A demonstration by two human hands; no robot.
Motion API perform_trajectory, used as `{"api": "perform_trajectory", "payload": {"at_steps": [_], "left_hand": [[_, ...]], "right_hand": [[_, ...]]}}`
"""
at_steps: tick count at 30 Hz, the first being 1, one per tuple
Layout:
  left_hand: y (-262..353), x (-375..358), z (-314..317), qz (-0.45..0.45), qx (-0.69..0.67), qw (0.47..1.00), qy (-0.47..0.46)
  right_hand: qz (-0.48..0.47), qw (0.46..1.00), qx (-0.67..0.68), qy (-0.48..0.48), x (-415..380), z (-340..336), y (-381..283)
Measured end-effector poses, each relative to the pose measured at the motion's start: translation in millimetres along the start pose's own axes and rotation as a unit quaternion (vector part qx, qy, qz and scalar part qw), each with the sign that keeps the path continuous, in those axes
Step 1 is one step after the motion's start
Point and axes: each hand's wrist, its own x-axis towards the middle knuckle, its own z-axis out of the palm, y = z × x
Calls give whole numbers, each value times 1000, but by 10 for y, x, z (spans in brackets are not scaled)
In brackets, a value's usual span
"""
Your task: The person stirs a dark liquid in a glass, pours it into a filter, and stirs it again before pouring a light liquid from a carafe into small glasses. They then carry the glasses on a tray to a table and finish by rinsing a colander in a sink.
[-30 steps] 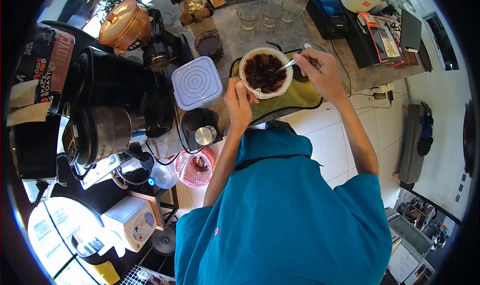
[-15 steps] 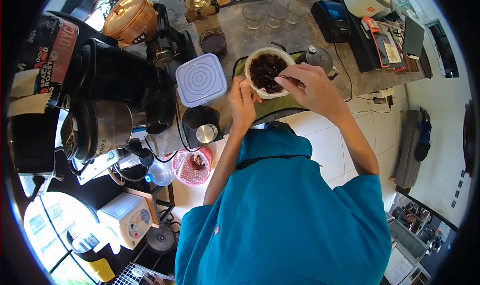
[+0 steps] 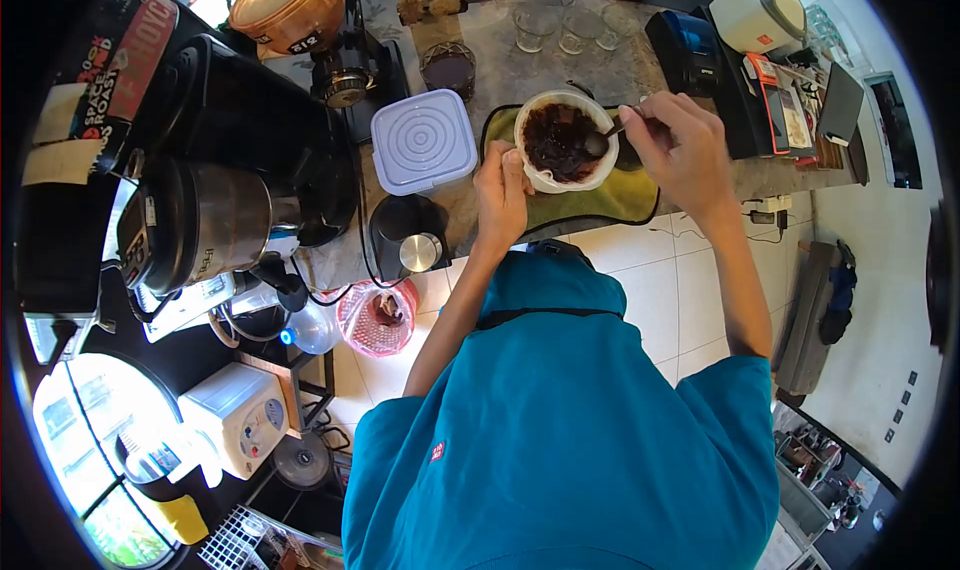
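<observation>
A round white tub [image 3: 575, 184] holds a dark brown, wet, lumpy mass [image 3: 558, 148]. My left hand [image 3: 502, 198] is closed on the tub's left side, thumb near the rim. In my right hand [image 3: 684, 152] the handle of a spoon [image 3: 597, 144] is pinched between thumb and fingers. The spoon's bowl rests over the right part of the tub, at the edge of the dark mass. Beneath the tub lies an olive-green cloth [image 3: 622, 204] with a dark border. A square pale lid [image 3: 424, 142] lies left of my left hand.
A glass of dark liquid [image 3: 447, 72] stands behind the lid, and several clear glasses [image 3: 580, 32] are at the back. A metal-topped black container [image 3: 420, 252] sits near the counter's front edge. Black coffee machines [image 3: 230, 130] crowd the left; a pink basket [image 3: 376, 315] is on the floor.
My right hand has moved right and lifted the spoon from the tub's middle toward its right rim; the spoon's bowl now shows. My left hand still holds the tub. The view has shifted slightly.
</observation>
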Motion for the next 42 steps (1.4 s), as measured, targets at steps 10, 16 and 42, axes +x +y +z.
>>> {"api": "perform_trajectory", "payload": {"at_steps": [10, 16, 42], "left_hand": [[14, 0, 1, 0, 19, 1000, -4], [-3, -19, -16, -24, 18, 999, -17], [-46, -11, -13, -1, 9, 1000, 0]], "right_hand": [[-81, 993, -77, -29, 228, 113, -134], [-27, 997, -30, -59, 257, 313, -86], [-145, 978, -50, -139, 384, 79, 73]]}}
